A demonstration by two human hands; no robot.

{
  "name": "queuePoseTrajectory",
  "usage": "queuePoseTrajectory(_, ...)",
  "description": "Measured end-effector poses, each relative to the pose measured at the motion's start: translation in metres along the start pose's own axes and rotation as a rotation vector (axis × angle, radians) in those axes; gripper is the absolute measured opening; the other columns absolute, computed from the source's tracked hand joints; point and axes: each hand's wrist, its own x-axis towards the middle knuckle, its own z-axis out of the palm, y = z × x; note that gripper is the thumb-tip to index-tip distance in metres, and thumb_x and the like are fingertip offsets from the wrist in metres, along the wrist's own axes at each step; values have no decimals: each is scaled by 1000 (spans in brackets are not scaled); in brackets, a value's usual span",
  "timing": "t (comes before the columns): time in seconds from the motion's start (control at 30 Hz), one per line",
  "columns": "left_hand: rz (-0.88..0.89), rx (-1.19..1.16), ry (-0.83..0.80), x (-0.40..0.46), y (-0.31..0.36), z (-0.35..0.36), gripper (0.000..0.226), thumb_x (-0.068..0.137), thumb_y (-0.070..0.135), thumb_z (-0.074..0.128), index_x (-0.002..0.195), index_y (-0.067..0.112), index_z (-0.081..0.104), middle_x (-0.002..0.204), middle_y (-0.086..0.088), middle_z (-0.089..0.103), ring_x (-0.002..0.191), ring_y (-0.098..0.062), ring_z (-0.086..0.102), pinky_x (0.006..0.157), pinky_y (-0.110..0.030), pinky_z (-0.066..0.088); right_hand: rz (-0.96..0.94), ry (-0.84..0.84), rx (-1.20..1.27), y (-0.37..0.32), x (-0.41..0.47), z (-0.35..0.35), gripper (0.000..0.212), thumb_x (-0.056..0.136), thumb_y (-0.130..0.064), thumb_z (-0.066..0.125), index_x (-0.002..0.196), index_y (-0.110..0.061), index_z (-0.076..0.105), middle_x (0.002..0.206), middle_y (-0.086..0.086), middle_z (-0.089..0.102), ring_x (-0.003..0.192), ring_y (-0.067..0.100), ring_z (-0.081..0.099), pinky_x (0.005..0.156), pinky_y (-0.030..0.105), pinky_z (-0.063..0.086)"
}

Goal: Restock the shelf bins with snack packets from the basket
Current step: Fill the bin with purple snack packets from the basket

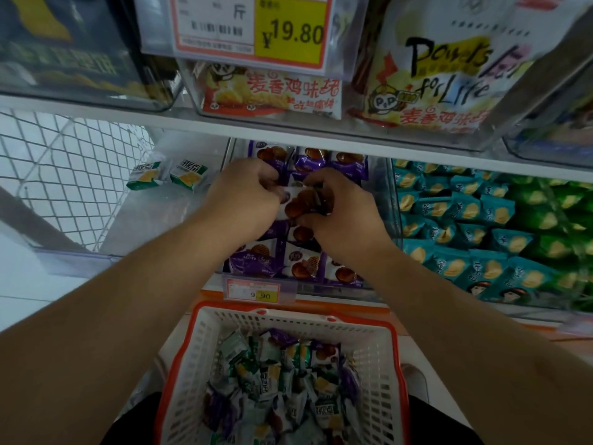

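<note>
A purple snack packet is pinched between the curled fingers of the left hand and right hand over the middle bin, where crowded rows could be disturbed if it is pressed down carelessly.

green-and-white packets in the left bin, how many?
2. One green-and-white packet lies at the back of the left bin, the other right beside it. More may be hidden behind the left forearm.
</note>
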Motion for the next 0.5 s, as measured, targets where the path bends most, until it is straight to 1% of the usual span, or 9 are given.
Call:
queuePoseTrajectory(0.07, 37, 181, -13, -6, 4, -4, 33, 98, 17, 61, 131, 12, 58, 118, -5, 66, 105, -21, 61, 91, -37, 53, 55, 64, -36, 2, 8, 4, 49, 89, -19, 80, 132, -28, 59, 106, -13, 63, 94, 6, 61, 61, 7, 46)
queuePoseTrajectory(0.1, 56, 254, -33, -11, 7, -6, 35, 97, 17, 60, 131, 12, 54, 109, -5, 66, 97, -21, 63, 87, -40, 56, 69, 78, -70, 2, 14, 7, 50, 89, -23, 81, 134, -26, 58, 106, -11, 64, 94, 9, 62, 62, 10, 48)
queuePoseTrajectory(0.17, 75, 368, -95, -23, 11, -10, 38, 94, 23, 62, 129, 14, 49, 94, -4, 64, 83, -20, 63, 75, -40, 57, 95, 84, -137, -2, 26, 17, 52, 89, -28, 81, 133, -22, 55, 107, -4, 67, 94, 16, 66, 67, 29, 59)
queuePoseTrajectory(0.2, 79, 420, -147, -29, 13, -12, 35, 92, 28, 63, 123, 16, 51, 90, -2, 64, 80, -18, 63, 72, -39, 57, 107, 85, -158, -4, 33, 23, 52, 88, -30, 81, 131, -20, 53, 106, 0, 68, 93, 20, 68, 69, 37, 62)
queuePoseTrajectory(0.27, 106, 517, -285, -35, 14, -14, 25, 88, 40, 67, 102, 19, 61, 84, 1, 67, 75, -16, 65, 72, -42, 60, 129, 70, -182, -10, 45, 36, 57, 87, -32, 81, 129, -15, 46, 106, 6, 67, 92, 25, 68, 71, 44, 63)
queuePoseTrajectory(0.3, 123, 559, -351, -37, 14, -15, 25, 86, 44, 68, 95, 22, 64, 82, 2, 68, 74, -15, 65, 73, -43, 61, 145, 61, -201, -14, 49, 41, 60, 87, -35, 81, 129, -14, 42, 107, 9, 67, 93, 27, 68, 72, 46, 63)
queuePoseTrajectory(0.37, 144, 651, -458, -37, 11, -15, 27, 87, 48, 70, 98, 24, 67, 88, 3, 70, 78, -14, 66, 77, -41, 61, 154, 55, -264, -17, 54, 48, 58, 88, -40, 80, 125, -14, 44, 105, 11, 67, 95, 29, 67, 72, 47, 63)
queuePoseTrajectory(0.43, 163, 699, -507, -36, 7, -14, 25, 90, 40, 71, 108, 24, 68, 98, 2, 71, 84, -14, 66, 81, -39, 60, 104, 56, -283, -16, 54, 51, 45, 87, -44, 79, 113, -16, 56, 102, 7, 66, 98, 27, 64, 74, 44, 62)
queuePoseTrajectory(0.5, 175, 698, -482, -34, 0, -11, 21, 91, 29, 71, 111, 23, 69, 103, 0, 70, 87, -16, 65, 82, -39, 60, 77, 36, -213, -15, 50, 46, 27, 90, -36, 76, 108, -18, 67, 105, 3, 67, 101, 23, 64, 75, 40, 62)
